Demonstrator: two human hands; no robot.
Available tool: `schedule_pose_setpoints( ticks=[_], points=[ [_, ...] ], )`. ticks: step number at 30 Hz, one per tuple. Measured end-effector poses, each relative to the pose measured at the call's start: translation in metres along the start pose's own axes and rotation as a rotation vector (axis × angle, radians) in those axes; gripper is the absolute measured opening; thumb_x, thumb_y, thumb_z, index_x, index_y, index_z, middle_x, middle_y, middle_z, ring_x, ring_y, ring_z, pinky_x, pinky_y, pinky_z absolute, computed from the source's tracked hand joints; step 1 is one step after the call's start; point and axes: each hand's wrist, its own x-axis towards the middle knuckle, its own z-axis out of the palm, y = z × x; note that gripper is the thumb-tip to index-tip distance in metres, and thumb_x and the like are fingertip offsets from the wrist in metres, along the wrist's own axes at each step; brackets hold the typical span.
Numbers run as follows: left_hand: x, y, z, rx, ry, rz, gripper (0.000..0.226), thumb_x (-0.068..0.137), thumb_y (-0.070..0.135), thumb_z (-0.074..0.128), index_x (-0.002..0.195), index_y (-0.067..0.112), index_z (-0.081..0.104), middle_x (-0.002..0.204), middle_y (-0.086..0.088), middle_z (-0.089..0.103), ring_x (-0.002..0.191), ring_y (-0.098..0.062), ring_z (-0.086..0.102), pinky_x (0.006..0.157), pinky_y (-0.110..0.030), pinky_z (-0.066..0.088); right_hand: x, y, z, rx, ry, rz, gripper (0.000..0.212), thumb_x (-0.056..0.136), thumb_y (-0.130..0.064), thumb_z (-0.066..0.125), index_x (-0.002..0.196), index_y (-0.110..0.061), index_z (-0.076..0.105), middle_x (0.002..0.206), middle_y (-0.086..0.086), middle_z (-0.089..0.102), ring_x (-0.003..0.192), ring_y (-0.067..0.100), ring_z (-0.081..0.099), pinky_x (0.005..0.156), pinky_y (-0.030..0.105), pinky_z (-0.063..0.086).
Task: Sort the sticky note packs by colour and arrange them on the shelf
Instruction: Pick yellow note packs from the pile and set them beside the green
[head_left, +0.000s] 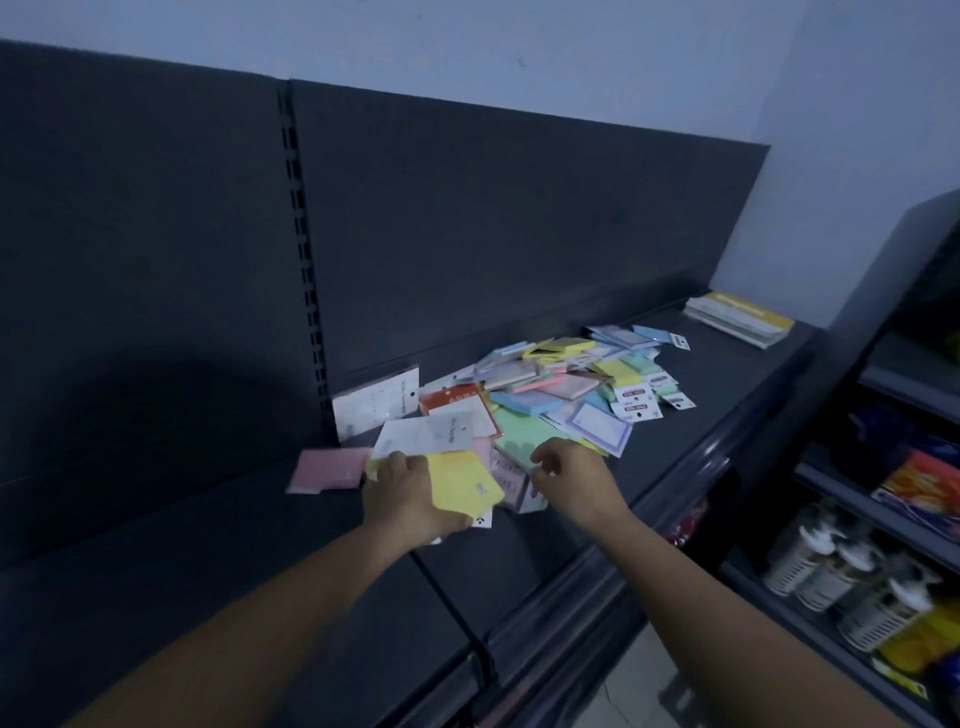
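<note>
I see both hands low over the near edge of the pile (561, 384) of sticky note packs, which lies loose and mixed in colour on the dark shelf (727, 374), to the right of the upright slotted post.

My left hand (410, 499) shows its back to the camera, fingers curled round a yellow pack (462, 483). The pack lies flat across the hand, its white header card poking out at the near corner. A sliver of more yellow shows beyond the knuckles; I cannot tell whether that is a second pack.

My right hand (571, 478) hangs just beside it, fingers bent downward, tips at a pinkish pack (511, 486) on the pile's front edge. I cannot tell whether it pinches that pack or only touches it.

A pink pack (327, 470) sits just left of the left hand, blurred. A white pack (374, 402) leans against the back panel behind it. Far right on the shelf, well apart from the pile, lies a flat stack (737, 319) topped in yellow.
</note>
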Motion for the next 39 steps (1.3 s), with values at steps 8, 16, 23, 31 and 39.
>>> schedule_pose_setpoints(
  ticks=[8, 16, 23, 31, 39],
  points=[
    [0.033, 0.027, 0.014, 0.011, -0.049, 0.187, 0.101, 0.068, 0.050, 0.071, 0.145, 0.015, 0.016, 0.154, -0.008, 0.010, 0.141, -0.024, 0.013, 0.113, -0.037, 0.014, 0.058, 0.028, -0.009, 0.022, -0.001, 0.037, 0.021, 0.087, -0.016, 0.056, 0.106, -0.010, 0.064, 0.103, 0.009, 0.066, 0.101, 0.026, 0.059, 0.087, 0.037, 0.048],
    [0.065, 0.051, 0.007, -0.108, 0.173, 0.235, 0.059, 0.079, 0.016, 0.058, 0.136, 0.027, 0.046, 0.153, 0.009, 0.025, 0.137, -0.010, 0.023, 0.108, -0.026, 0.017, 0.136, 0.097, -0.053, -0.110, 0.136, 0.088, 0.025, 0.088, -0.017, 0.054, 0.110, -0.010, 0.064, 0.118, 0.016, 0.057, 0.105, 0.036, 0.055, 0.085, 0.038, 0.046],
    [0.069, 0.060, 0.012, -0.222, 0.434, 0.114, 0.029, 0.076, 0.003, 0.053, 0.093, 0.013, 0.073, 0.121, 0.000, 0.063, 0.111, -0.021, 0.053, 0.097, -0.030, 0.032, 0.193, 0.140, -0.062, -0.090, 0.071, 0.208, 0.053, 0.088, -0.034, 0.056, 0.134, -0.010, 0.043, 0.131, 0.018, 0.047, 0.121, 0.037, 0.042, 0.097, 0.043, 0.036],
    [0.069, 0.073, 0.023, -0.004, 0.391, -0.251, 0.061, 0.080, 0.065, 0.050, 0.125, 0.024, 0.051, 0.110, 0.002, 0.064, 0.098, -0.017, 0.058, 0.079, -0.029, 0.042, 0.215, 0.148, -0.051, -0.067, 0.111, 0.312, 0.071, 0.081, -0.047, 0.066, 0.130, -0.003, 0.040, 0.132, 0.021, 0.046, 0.123, 0.038, 0.037, 0.098, 0.045, 0.032],
    [0.072, 0.076, 0.022, 0.000, 0.235, -0.336, 0.082, 0.068, 0.073, 0.056, 0.135, 0.029, 0.040, 0.119, 0.001, 0.049, 0.113, -0.020, 0.045, 0.090, -0.035, 0.035, 0.218, 0.150, -0.049, 0.396, 0.062, 0.475, 0.032, 0.081, -0.027, 0.071, 0.093, 0.001, 0.061, 0.076, 0.011, 0.058, 0.085, 0.035, 0.059, 0.083, 0.046, 0.051]
  ],
)
